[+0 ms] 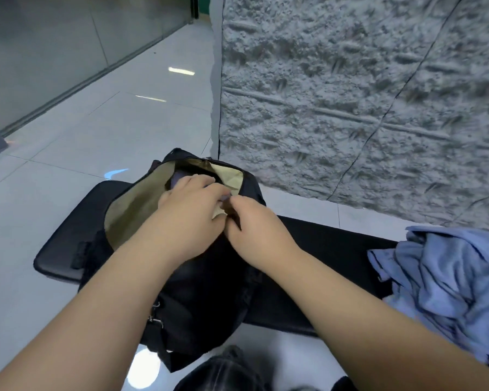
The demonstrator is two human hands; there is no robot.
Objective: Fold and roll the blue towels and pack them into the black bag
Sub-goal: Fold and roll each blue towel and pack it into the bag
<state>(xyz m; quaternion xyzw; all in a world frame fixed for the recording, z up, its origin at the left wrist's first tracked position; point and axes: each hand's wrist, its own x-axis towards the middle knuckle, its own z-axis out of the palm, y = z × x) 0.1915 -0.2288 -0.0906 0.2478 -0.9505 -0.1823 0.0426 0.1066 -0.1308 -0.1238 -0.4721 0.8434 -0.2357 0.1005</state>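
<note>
The black bag (209, 292) with a beige lining lies open on a black bench. My left hand (189, 210) reaches into its opening, fingers over a bluish towel (178, 176) that is mostly hidden inside. My right hand (254, 230) pinches the near rim of the bag's opening beside the left hand. A loose pile of blue towels (446, 280) lies crumpled at the right end of the bench, apart from both hands.
The black bench (331, 244) runs from left to right across a glossy white tiled floor (96, 136). A rough grey textured wall (350, 94) stands just behind it. A glass partition (40, 52) is at the far left.
</note>
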